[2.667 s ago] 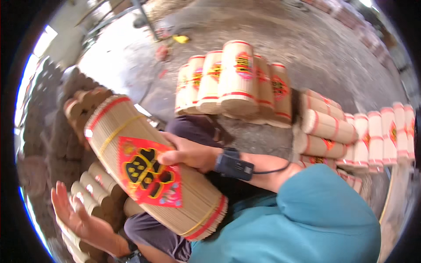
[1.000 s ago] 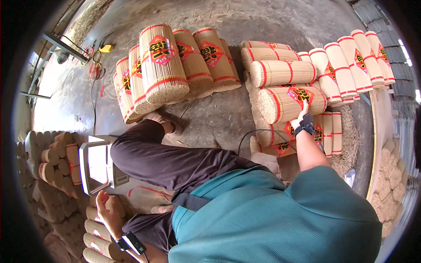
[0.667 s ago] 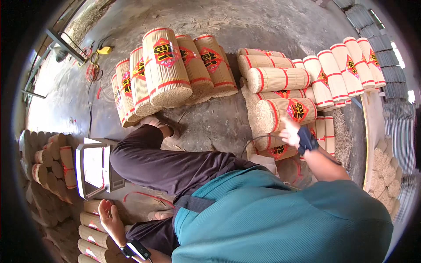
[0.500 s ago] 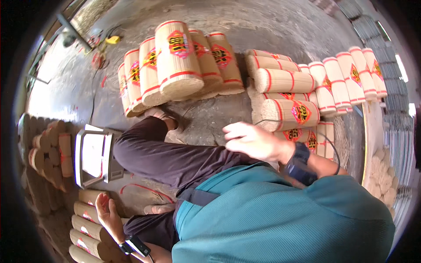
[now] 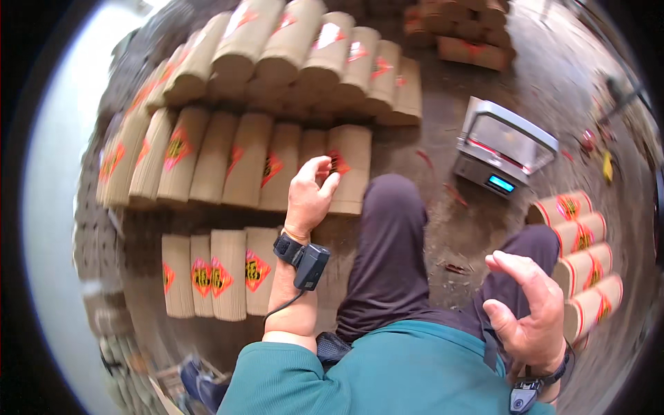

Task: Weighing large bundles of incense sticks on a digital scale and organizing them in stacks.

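My left hand is raised over a row of tan cylindrical bundles of thin sticks. Its fingers curl loosely, with the thumb apart and nothing between them. Just beyond it in this view lies the row's rightmost bundle, carrying a red diamond label; whether the hand touches it I cannot tell. My right hand hangs above my right thigh, holding nothing, thumb and fingers spread apart. To its right, several red-banded bundles are lined up on the floor.
A bench scale with a lit blue display stands on the floor ahead. Further bundles are stacked at the far left, and a shorter row lies nearer. Another pile sits at the back. Red strips litter the floor.
My view and body have swung left, away from the red-banded stacks and toward the plain tan rows. The left hand now appears above a row; the right hand has come down beside my thigh.
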Demonstrator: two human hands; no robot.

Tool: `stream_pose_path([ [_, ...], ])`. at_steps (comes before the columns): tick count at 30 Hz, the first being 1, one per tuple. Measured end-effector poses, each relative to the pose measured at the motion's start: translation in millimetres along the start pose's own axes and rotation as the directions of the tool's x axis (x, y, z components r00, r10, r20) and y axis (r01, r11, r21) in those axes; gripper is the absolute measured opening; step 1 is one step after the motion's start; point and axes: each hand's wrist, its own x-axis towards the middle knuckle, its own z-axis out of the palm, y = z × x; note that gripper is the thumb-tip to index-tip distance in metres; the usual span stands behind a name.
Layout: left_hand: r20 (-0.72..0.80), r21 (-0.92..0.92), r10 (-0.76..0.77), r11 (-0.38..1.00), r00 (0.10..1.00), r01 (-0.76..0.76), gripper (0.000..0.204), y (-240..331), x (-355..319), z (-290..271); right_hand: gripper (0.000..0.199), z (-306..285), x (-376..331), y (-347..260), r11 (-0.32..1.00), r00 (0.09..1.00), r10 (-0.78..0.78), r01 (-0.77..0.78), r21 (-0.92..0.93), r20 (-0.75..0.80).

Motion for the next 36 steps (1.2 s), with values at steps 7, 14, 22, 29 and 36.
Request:
stream_pose_path([
  [7, -0.192, 0.174, -0.440, 0.864, 0.877, 0.472, 0.039, -146, -97, -56, 0.046, 61, 84, 7, 0.990, 0.934, -0.127, 0.100, 0.096, 0.334],
  [14, 0.002, 0.099, -0.409, 0.908, 0.912, 0.407, 0.040, -185, -69, -5, 0.036, 140, 191, 104, 0.815, 0.837, 0.314, -0.480, 0.325, 0.447],
  [22, -0.064, 0.141, -0.370, 0.916, 0.927, 0.375, 0.048, -259, 14, 114, 0.040, 241, 185, 245, 0.357, 0.359, 0.694, -0.924, 0.135, 0.624],
  [29, -0.149, 0.243, -0.415, 0.865, 0.898, 0.440, 0.056, -295, 34, 176, 0.044, 301, 176, 294, 0.084, 0.185, 0.687, -0.981, 0.176, 0.703],
  [36, -0.280, 0.219, -0.324, 0.895, 0.904, 0.389, 0.065, -301, 28, 192, 0.069, 369, 191, 336, 0.071, 0.180, 0.638, -0.982, 0.175, 0.749],
])
